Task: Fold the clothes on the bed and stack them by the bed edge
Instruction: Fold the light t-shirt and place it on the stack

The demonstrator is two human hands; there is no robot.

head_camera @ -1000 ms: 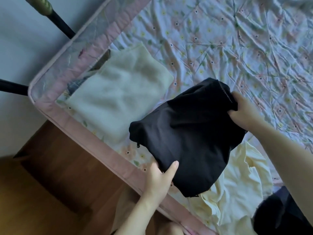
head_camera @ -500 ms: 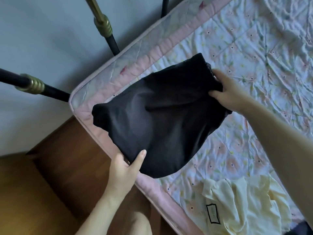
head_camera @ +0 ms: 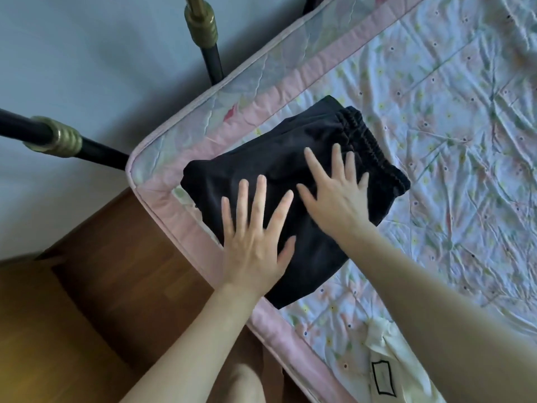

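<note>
Both hands [head_camera: 255,239] [head_camera: 337,196] flat on folded black garment [head_camera: 290,152]; underneath hidden

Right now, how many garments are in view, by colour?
Black: 1, the folded black garment at the mattress corner, with the left hand and right hand flat on it.
Cream: 1, the cream garment, unfolded at the bottom edge of the picture.
Total: 2

Black metal bed frame [head_camera: 213,64] with brass collars [head_camera: 202,24], grey wall [head_camera: 87,53], brown wooden floor [head_camera: 116,286]
</note>
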